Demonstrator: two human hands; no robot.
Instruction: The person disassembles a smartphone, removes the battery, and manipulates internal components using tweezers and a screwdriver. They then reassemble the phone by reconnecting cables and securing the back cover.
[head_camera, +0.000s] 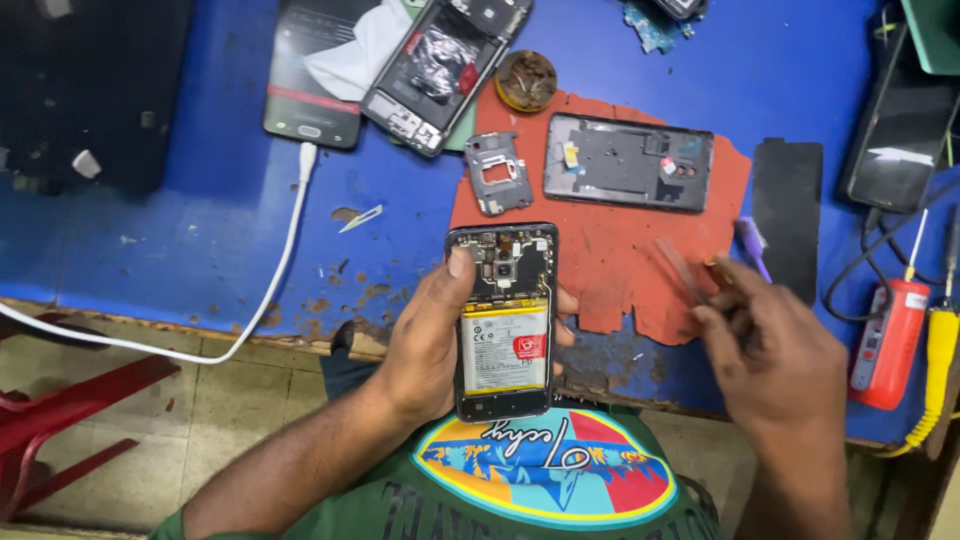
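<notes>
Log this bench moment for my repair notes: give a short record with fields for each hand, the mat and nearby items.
left hand: holds an opened phone, back cover off, battery showing
right hand: grips a thin tool, blurred, beside the phone
mat: orange, torn edges, on blue table
on mat: grey phone frame, small grey cover piece
far right: red device
</notes>
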